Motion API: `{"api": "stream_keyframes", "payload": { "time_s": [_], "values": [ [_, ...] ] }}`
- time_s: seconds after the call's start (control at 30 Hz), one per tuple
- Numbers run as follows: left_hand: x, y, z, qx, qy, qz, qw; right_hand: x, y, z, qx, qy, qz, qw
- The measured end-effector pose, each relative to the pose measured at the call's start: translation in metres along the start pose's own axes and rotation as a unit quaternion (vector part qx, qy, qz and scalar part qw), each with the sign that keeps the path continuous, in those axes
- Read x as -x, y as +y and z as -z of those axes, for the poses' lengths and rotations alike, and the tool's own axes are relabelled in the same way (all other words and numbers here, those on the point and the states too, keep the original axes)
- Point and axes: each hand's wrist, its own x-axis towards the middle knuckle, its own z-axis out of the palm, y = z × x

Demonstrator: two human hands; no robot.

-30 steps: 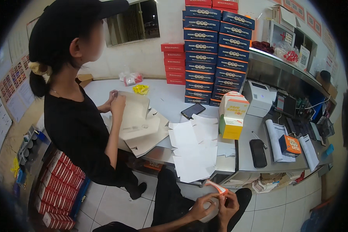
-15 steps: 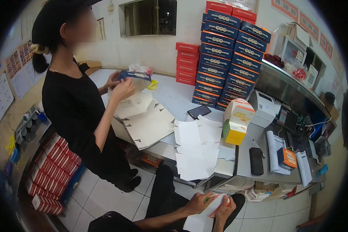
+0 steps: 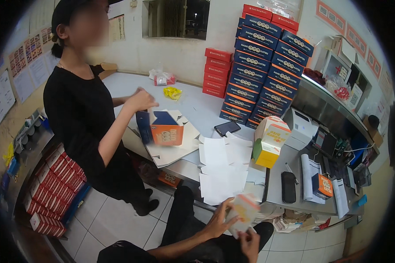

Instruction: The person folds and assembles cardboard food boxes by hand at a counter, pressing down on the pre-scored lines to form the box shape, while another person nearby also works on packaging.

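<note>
White carton, left hand splayed alongside, right hand seemingly pinching

The printed carton in the left hand and right hand is blurred, so its pattern is unclear. The upper edge cuts the co-worker's cap.

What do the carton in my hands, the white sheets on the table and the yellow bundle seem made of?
Carton: probably printed card, from its flat panel; blur hides the finish. White sheets: likely matte card, with plain faces and cut edges. Yellow bundle: perhaps thin, shiny plastic, judging by its crumpled folds.
</note>
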Motion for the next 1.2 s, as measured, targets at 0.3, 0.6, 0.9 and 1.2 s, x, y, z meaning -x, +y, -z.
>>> {"api": "stream_keyframes", "payload": {
  "time_s": [0.3, 0.6, 0.9, 1.2],
  "values": [
    [-0.026, -0.031, 0.0, -0.037, -0.267, -0.073, 0.96, -0.023, 0.02, 0.031, -0.355, 0.116, 0.21, 0.904],
    [-0.045, -0.005, -0.035, -0.08, -0.213, -0.054, 0.972, -0.061, -0.002, 0.03, -0.368, 0.253, 0.092, 0.89],
    [-0.103, -0.004, -0.037, -0.095, -0.141, -0.023, 0.985, -0.103, -0.006, 0.056, -0.222, 0.203, 0.164, 0.939],
    [-0.24, -0.071, -0.073, -0.16, -0.031, -0.044, 0.986, -0.262, -0.003, 0.088, -0.226, 0.174, 0.135, 0.949]
  ]
}}
